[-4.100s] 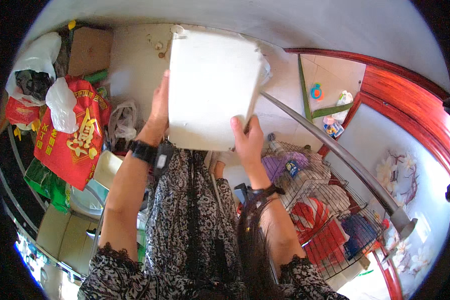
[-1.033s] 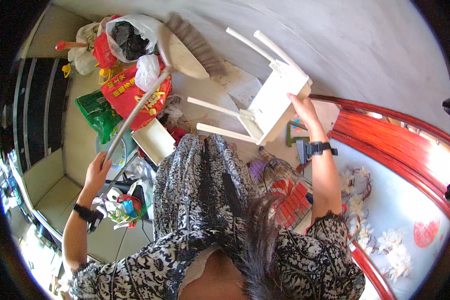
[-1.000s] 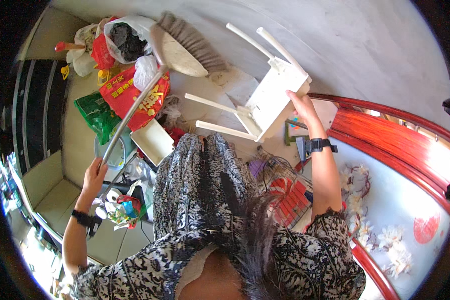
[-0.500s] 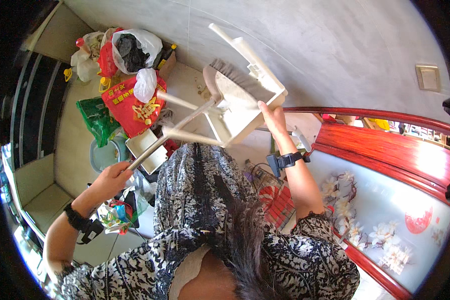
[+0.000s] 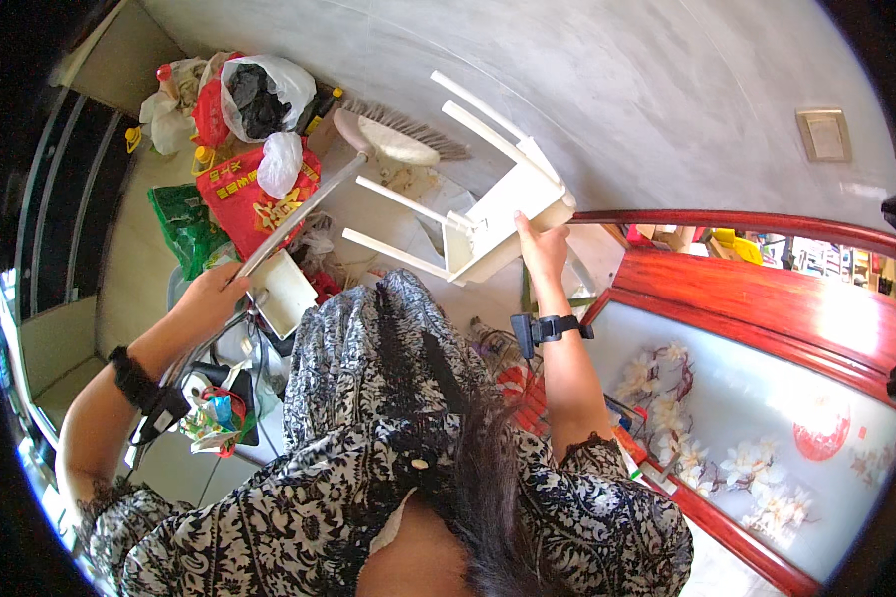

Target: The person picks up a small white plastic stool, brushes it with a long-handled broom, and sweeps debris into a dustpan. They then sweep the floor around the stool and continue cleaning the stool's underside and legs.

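Near left, the left hand (image 5: 207, 298) is clasping a broom (image 5: 306, 206) by its handle; right of it, the right hand (image 5: 543, 246) is gripping a tilted white stool (image 5: 508, 204), legs pointing far left. Beyond, bags (image 5: 241, 199) are crowding the dirt-marked floor (image 5: 420, 181), a grey wall (image 5: 647, 109) standing behind.

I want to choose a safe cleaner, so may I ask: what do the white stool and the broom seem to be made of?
White stool: probably moulded plastic, smooth; seat and legs share one white, though coated-metal legs are possible.
Broom handle: perhaps metal, by its grey sheen.
Broom head: likely plastic, pale and smooth.
Bristles: possibly synthetic; grey separate strands.
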